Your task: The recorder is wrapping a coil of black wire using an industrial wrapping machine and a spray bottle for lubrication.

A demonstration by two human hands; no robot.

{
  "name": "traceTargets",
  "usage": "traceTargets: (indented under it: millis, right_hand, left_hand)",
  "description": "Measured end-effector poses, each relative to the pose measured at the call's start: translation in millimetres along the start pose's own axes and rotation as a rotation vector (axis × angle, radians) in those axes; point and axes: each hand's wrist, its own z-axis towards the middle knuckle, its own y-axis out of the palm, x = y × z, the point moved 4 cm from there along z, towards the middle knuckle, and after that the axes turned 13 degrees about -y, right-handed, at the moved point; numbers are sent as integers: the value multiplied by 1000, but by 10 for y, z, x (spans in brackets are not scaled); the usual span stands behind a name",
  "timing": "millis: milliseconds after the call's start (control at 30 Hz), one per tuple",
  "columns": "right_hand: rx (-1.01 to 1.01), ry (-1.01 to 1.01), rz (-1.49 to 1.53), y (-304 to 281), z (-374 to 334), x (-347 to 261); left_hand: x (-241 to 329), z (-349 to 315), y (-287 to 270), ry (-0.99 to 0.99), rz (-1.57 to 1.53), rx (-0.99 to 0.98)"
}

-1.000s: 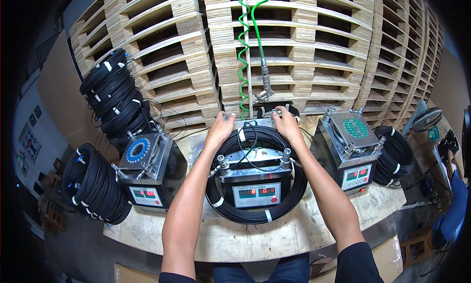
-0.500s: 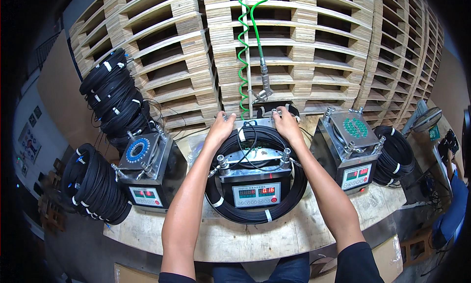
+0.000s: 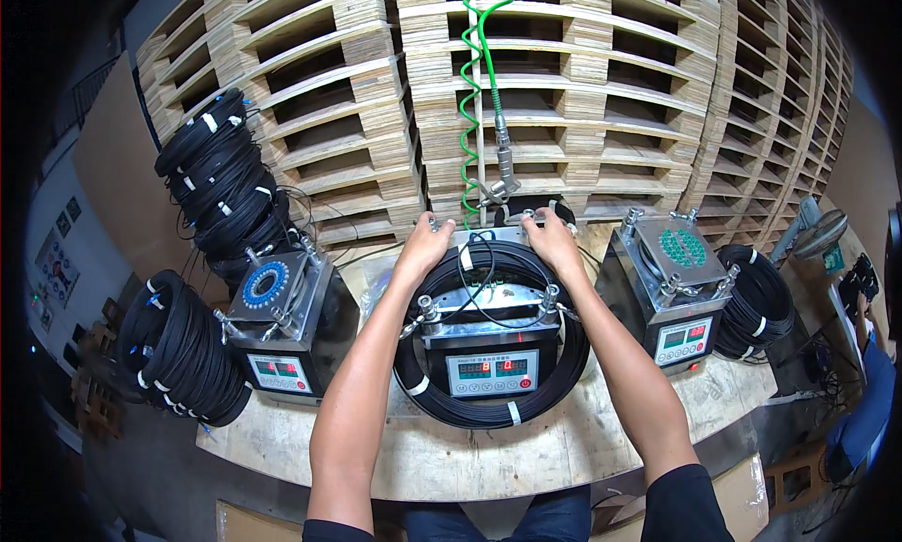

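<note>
Machine [image 3: 489,333] stretches from the fingers [image 3: 420,227] toward the person, a black cable coil [image 3: 470,415] around its panel [image 3: 491,373]; left hand [image 3: 425,248] and right hand [image 3: 556,245] fingers each pinch a metal knob [image 3: 529,214].

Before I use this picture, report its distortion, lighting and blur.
Head view: corners fall black and the pallets bow; head view: red digits glow on the middle screen, the left wall is dim; head view: left hand and right hand look fairly sharp.

The bench [image 3: 432,472] and pallets [image 3: 587,49] are brightly lit — deep shadow fills the pallets' gaps — while the floor [image 3: 169,476] at left is dim; straight edges bow (fisheye distortion), corners are black, the centre looks sharp.
</note>
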Motion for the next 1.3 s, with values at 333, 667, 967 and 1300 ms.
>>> traceTargets:
  millis: [333, 667, 967, 1300]
  right_hand:
    - [-3, -119, 71, 63, 90, 172]
    - [16, -88, 73, 34, 43, 93]
    - [-12, -49, 7, 5, 44, 96]
    - [21, -126, 100, 14, 52, 96]
  left_hand:
    - [53, -45, 11, -30, 20, 6]
    - [16, 1, 28, -2, -39, 4]
    - [21, 0, 41, -2, -47, -5]
    - [44, -34, 17, 2, -40, -17]
